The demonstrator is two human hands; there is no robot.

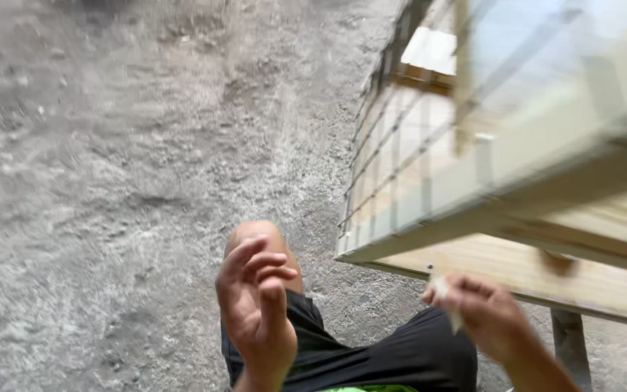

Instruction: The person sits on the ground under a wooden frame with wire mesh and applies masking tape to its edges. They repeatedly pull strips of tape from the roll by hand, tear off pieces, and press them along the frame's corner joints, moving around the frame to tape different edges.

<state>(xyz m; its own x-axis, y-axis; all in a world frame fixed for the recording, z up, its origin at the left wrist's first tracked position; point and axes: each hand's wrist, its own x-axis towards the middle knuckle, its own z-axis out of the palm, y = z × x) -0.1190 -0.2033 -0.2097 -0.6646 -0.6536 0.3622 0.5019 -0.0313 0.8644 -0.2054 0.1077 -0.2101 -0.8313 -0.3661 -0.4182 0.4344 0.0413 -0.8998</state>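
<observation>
Open rough ground [110,145] leftward; wire-meshed wooden frame [488,181] a barrier close on the right.

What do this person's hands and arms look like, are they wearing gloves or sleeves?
No gloves and no sleeves: the left hand and the right hand are bare, as are both forearms. No watch or ring shows, though the right hand is blurred. Lower down, black shorts are worn.

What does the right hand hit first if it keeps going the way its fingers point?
Probably the wooden frame: the right hand, pinching a small pale piece, points up-left toward its lower edge. Motion blur leaves depth unclear.
</observation>
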